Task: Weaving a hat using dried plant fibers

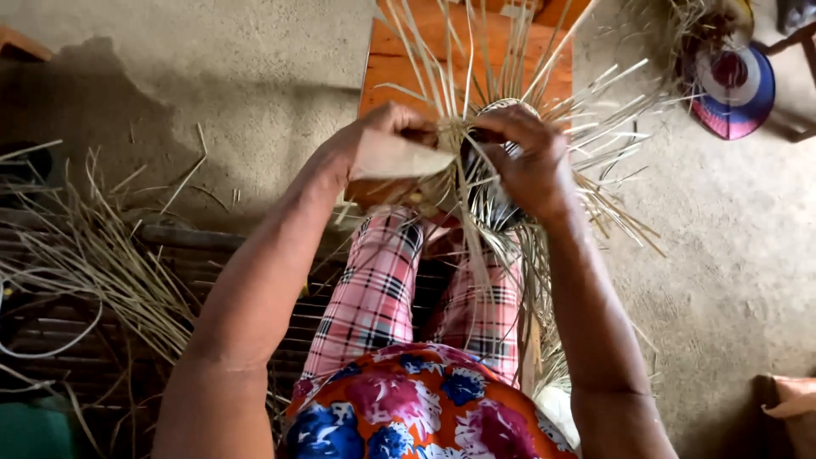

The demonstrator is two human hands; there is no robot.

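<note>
Loose dry straw (102, 263) lies on the concrete floor (731, 255), with a colourful woven hat (735, 89) well apart.

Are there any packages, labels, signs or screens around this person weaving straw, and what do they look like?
None can be seen: no package, label, sign or screen.
Both hands, left hand and right hand, grip a half-woven straw piece with loose strips fanning out.
Loose straw lies at the left.
</note>
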